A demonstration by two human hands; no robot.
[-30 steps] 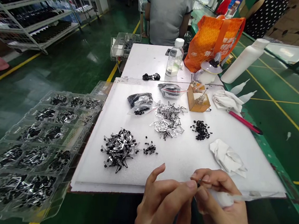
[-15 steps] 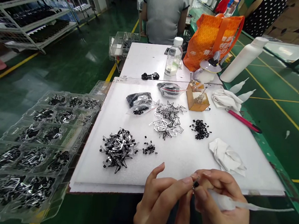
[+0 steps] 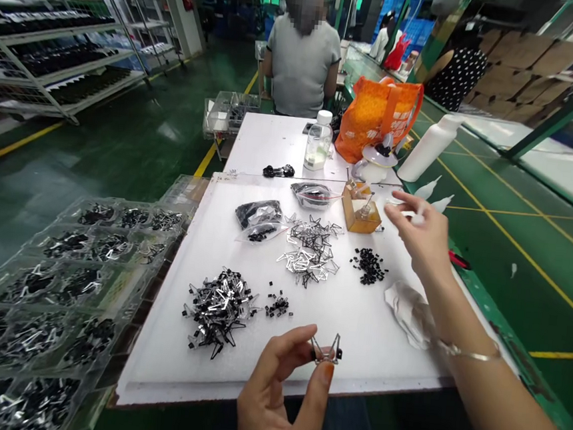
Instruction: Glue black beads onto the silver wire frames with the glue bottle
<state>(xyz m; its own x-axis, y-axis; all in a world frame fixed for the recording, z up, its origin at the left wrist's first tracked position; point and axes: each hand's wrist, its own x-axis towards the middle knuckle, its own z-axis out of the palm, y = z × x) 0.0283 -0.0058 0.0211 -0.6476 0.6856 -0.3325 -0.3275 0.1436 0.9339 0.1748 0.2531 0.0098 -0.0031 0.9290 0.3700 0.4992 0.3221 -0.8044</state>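
Observation:
My left hand [image 3: 276,388] is low at the front edge of the white foam board [image 3: 358,315]. Its thumb and fingers pinch a small bent metal clip with a black piece [image 3: 325,352], held up just above the board. My right hand [image 3: 422,237] reaches out over the board's far right side, close to the small brown box [image 3: 361,215] that holds a glass vial. A white dropper [image 3: 416,218] shows between its thumb and fingers, blurred. On the board lie a pile of assembled clips [image 3: 218,306], a heap of bare wire clips [image 3: 308,250] and small black pieces [image 3: 369,266].
Clear plastic trays [image 3: 59,289] full of clips stand to the left of the board. A crumpled tissue [image 3: 408,309] lies under my right forearm. Beyond are a water bottle [image 3: 318,141], an orange bag [image 3: 375,116], a white bottle [image 3: 427,147] and a seated person in a grey shirt [image 3: 302,66].
My hands have come apart. The right hand moved from beside the left out to the far right near the brown box; the left stays low, now holding the clip alone.

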